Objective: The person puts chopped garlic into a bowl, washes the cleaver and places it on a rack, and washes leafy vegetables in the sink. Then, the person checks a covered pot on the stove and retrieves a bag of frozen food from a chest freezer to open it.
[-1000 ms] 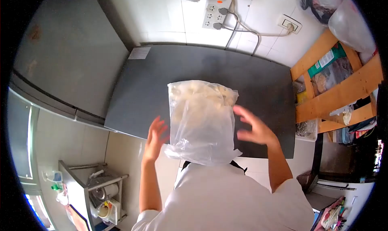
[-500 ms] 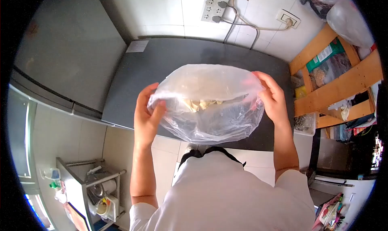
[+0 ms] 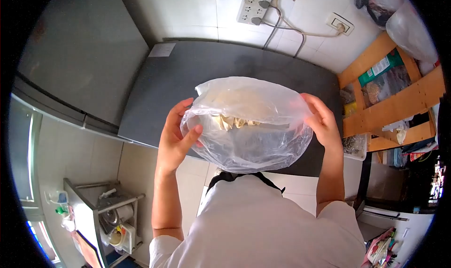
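Note:
A clear plastic bag is spread wide at the dark worktop's near side, its mouth facing up and toward me. Inside, partly veiled by the film, lies a row of pale cream, pleated pieces that look like dumplings. My left hand is curled loosely around the bag's left edge, thumb over the film and some fingers behind it. On the opposite side, my right hand pinches the bag's right edge between thumb and fingers; some fingertips are hidden by the film.
A dark worktop lies under the bag, against a tiled wall with a power strip and cords. At left stands a grey cabinet-like appliance. A wooden rack with packets is at right. Lower left is a metal-framed cart.
The bag and both hands have shifted slightly right in view. My left hand's fingers have loosened and spread, and the bag's upper left corner now stands free of them.

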{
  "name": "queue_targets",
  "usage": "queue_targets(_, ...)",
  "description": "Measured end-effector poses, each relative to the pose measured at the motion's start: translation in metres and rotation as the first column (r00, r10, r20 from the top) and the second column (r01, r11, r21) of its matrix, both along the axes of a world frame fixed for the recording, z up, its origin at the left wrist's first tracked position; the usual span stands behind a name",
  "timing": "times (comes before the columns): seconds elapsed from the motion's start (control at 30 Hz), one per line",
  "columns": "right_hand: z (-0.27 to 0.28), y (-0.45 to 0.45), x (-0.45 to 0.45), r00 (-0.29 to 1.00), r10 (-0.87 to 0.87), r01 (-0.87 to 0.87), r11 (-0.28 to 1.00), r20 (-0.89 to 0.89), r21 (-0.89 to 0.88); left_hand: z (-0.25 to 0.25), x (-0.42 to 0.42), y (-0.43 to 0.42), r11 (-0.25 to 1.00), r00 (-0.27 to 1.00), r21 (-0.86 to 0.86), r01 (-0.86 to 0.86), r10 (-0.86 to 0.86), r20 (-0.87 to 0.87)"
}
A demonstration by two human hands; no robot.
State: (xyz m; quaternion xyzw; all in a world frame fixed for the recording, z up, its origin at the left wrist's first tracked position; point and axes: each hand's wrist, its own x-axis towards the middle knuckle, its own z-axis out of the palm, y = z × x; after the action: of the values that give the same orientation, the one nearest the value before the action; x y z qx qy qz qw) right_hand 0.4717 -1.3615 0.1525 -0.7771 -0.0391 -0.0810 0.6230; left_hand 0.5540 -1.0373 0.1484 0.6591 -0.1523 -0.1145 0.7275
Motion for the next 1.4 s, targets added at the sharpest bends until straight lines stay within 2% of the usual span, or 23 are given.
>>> queue_targets(0.27,-0.01,0.023,0.004,0.968,0.243,-0.248,0.964,0.057,0.095,-0.001,0.002,0.023,0.999,0.991,-0.002,-0.036,0.035,0.129)
queue_targets(0.33,-0.016,0.018,0.005,0.894,0.444,-0.432,0.826,0.053,0.363,0.005,0.0,0.031,0.996,0.993,-0.018,-0.092,0.093,0.067)
queue_targets(0.4,-0.027,-0.001,0.017,0.919,0.395,-0.372,0.868,-0.004,0.329,-0.001,0.0,0.034,0.998,0.997,-0.027,-0.064,0.065,0.036)
queue_targets(0.47,-0.044,-0.008,0.034,0.997,0.053,-0.043,0.988,-0.064,0.146,-0.009,0.002,0.03,0.913,0.996,-0.407,0.03,-0.059,-0.061)
queue_targets(0.53,-0.071,-0.015,0.049,1.0,0.002,-0.004,0.922,-0.006,-0.387,-0.037,0.003,0.042,0.857,0.97,-0.513,-0.038,-0.092,-0.226)
queue_targets(0.57,-0.077,-0.013,0.052,0.997,0.081,-0.074,0.842,-0.011,-0.534,-0.064,0.003,0.046,0.98,0.998,-0.189,-0.068,0.069,-0.001)
queue_targets(0.6,-0.083,-0.008,0.052,0.988,0.155,-0.133,0.735,-0.027,-0.665,-0.091,0.0,0.048,0.973,0.954,0.141,-0.182,0.14,0.265)
queue_targets(0.67,-0.086,0.015,0.049,0.965,0.258,-0.19,0.603,-0.036,-0.775,-0.139,-0.022,0.051,0.834,0.874,0.504,-0.224,-0.057,0.482)
queue_targets(0.7,-0.078,0.039,0.049,0.953,0.301,-0.224,0.786,0.041,-0.577,-0.127,-0.036,0.039,0.881,0.873,0.451,-0.147,-0.099,0.478)
queue_targets(0.77,-0.078,0.092,0.047,0.905,0.402,-0.246,0.757,0.135,-0.605,-0.088,-0.058,0.012,0.916,0.872,0.4,-0.047,-0.158,0.464)
queue_targets(0.87,-0.119,0.159,0.044,0.874,0.439,-0.151,0.655,0.21,-0.74,-0.06,-0.053,-0.014,0.91,0.804,0.353,-0.218,-0.038,0.594)
queue_targets(0.9,-0.15,0.175,0.048,0.851,0.364,-0.028,0.752,0.379,-0.659,-0.058,-0.046,-0.015,0.882,0.786,0.406,-0.24,-0.069,0.615)
queue_targets(0.93,-0.131,0.17,0.049,0.851,0.359,-0.022,0.753,0.383,-0.658,-0.056,-0.041,-0.012,0.848,0.768,0.458,-0.265,-0.102,0.633)
queue_targets(0.97,-0.11,0.16,0.05,0.893,0.449,-0.373,0.765,0.02,-0.525,-0.074,-0.035,-0.002,0.827,0.76,0.511,-0.235,-0.171,0.627)
queue_targets(1.03,-0.138,0.144,0.056,0.784,0.619,-0.557,0.663,-0.052,-0.5,-0.104,-0.041,0.012,0.905,0.904,0.332,-0.265,0.113,0.413)
queue_targets(1.07,-0.121,0.127,0.063,0.666,0.702,-0.715,0.503,-0.254,-0.485,-0.115,-0.044,0.023,0.925,0.929,0.182,-0.334,0.289,0.232)
queue_targets(1.1,-0.09,0.109,0.067,0.702,0.661,-0.698,0.564,-0.265,-0.441,-0.118,-0.044,0.034,0.898,0.897,0.042,-0.438,0.434,0.083)
queue_targets(1.13,-0.112,0.097,0.075,0.808,0.585,-0.59,0.799,-0.078,-0.118,-0.131,-0.043,0.05,0.821,0.818,-0.025,-0.571,0.565,-0.104)
queue_targets(1.17,-0.086,0.08,0.089,0.895,0.426,-0.445,0.852,-0.13,-0.276,-0.132,-0.04,0.059,0.773,0.772,-0.089,-0.628,0.604,-0.2)
queue_targets(1.2,-0.105,0.073,0.108,0.981,0.193,-0.18,0.951,0.027,-0.252,-0.133,-0.038,0.066,0.714,0.719,-0.146,-0.685,0.629,-0.297)
queue_targets(1.27,-0.16,0.058,0.152,0.997,-0.072,0.076,0.916,0.026,-0.394,-0.156,-0.039,0.086,0.686,0.686,-0.148,-0.712,0.635,-0.355)
queue_targets(1.33,-0.178,0.071,0.168,0.928,-0.116,-0.039,0.914,-0.353,-0.404,-0.17,-0.041,0.094,0.658,0.653,-0.151,-0.738,0.638,-0.408)
queue_targets(1.4,-0.184,0.098,0.171,0.967,-0.051,-0.093,0.842,-0.251,-0.531,-0.172,-0.041,0.094,0.617,0.563,-0.115,-0.778,0.606,-0.562)
